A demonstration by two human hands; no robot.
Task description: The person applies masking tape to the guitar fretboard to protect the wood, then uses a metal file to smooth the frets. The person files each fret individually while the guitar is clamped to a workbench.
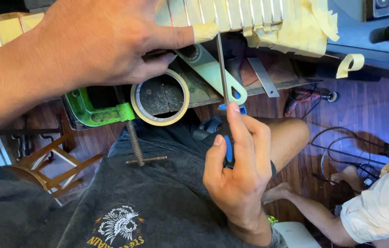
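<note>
my right hand (242,160) is closed around the blue-and-black handle of a thin metal file (222,69), forefinger laid along the top of the handle, and the slim shaft runs straight up from it to the fretboard (231,14). the tip of the file sits against the edge of the fretboard just beside my left thumb. my left hand (107,41) lies flat and spread over the fretboard, pressing down on it, thumb wrapped in yellowish tape; it grips nothing that i can see. strips of masking tape (304,32) cover the wood between the frets and hang loose at the right end. below the left hand a roll of masking tape (160,97) lies on the bench edge, just beside a green clamp (95,112) with its screw hanging down. a pale flat gauge (212,73) and a small steel ruler (263,77) lie on the bench near the file's shaft. another person's bare leg (313,211) shows at the lower right on the wooden floor.
</note>
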